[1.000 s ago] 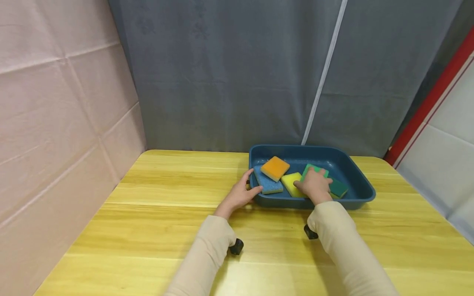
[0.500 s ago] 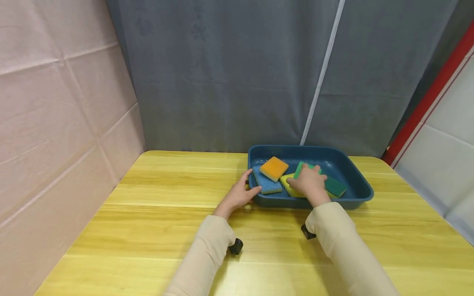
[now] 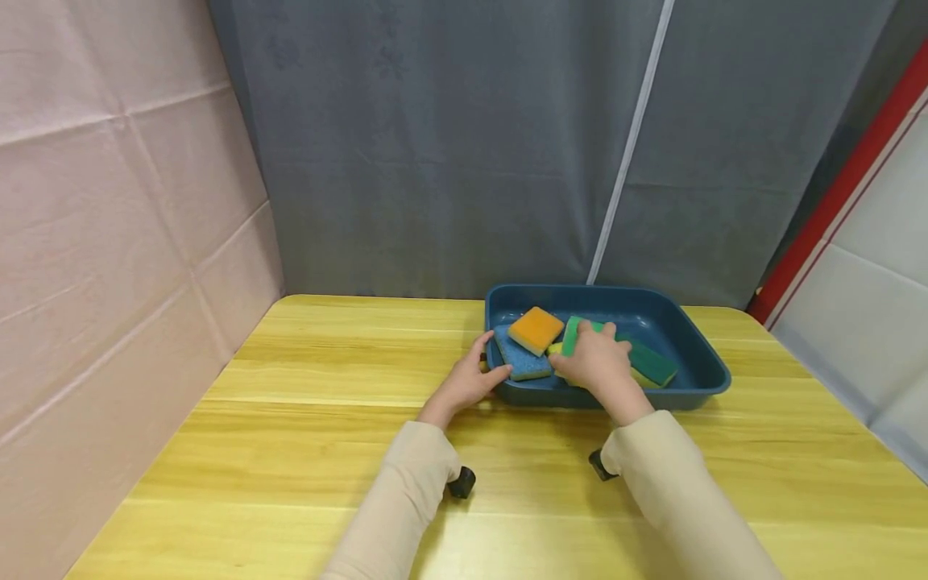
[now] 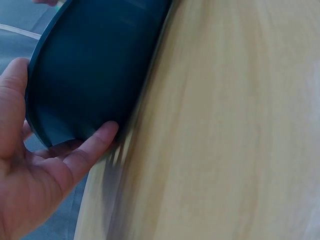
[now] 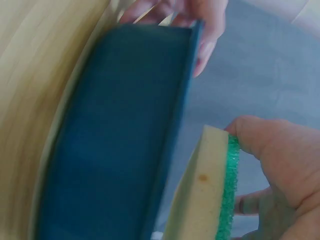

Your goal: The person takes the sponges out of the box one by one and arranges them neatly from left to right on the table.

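Note:
In the head view, my right hand [image 3: 598, 366] holds a bright green scouring sponge [image 3: 573, 332] inside a dark blue tray [image 3: 536, 395]. The right wrist view shows this sponge tilted up on edge, its pale foam side facing the tray wall and my thumb at its top edge. Beneath that hand a yellow sponge [image 3: 555, 349] is mostly hidden. My left hand [image 3: 464, 387] grips the tray's near left corner, thumb at the rim and fingers against the outer wall [image 4: 90, 90] in the left wrist view.
An orange sponge [image 3: 536, 329] leans on a blue sponge [image 3: 524, 362] at the tray's left end. Right of my right hand lies a dark green sponge [image 3: 656, 364]. The tray stands on a wooden table [image 3: 348, 370], before a grey curtain [image 3: 435, 161].
My right hand has shifted left within the tray, carrying the green sponge, which now tilts more and covers more of the yellow one. My left hand stays at the tray corner.

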A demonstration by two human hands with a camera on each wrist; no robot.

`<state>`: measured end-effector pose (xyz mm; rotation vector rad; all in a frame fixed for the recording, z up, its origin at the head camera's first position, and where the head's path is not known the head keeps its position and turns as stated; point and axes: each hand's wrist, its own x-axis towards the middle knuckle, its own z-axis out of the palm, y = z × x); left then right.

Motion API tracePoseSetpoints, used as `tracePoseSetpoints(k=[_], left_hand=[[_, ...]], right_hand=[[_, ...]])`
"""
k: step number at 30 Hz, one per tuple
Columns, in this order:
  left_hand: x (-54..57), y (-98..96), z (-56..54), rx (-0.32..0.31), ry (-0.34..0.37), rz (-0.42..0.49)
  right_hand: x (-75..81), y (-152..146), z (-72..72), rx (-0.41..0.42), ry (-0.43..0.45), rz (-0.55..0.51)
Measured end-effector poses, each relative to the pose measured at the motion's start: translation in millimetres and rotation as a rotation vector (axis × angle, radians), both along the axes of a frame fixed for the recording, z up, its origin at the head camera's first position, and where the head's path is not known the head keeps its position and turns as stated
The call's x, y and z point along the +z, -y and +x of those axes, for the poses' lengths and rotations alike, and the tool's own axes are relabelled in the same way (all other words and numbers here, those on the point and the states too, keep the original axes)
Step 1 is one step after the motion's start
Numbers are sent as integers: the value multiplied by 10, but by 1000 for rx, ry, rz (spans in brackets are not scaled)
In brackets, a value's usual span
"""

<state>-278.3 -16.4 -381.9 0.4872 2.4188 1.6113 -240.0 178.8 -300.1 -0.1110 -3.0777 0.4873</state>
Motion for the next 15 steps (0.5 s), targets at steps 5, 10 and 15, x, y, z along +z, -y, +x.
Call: tracePoseSetpoints(k=[5, 10, 15], left_hand=[[6, -4, 1, -3, 9, 7], [5, -7, -4, -8, 5, 18], [16, -7, 4, -2, 11, 28]], right_hand=[[55, 113, 153, 60, -53, 53], [91, 222, 310, 100, -107, 81], [104, 314, 469, 141, -155, 76]])
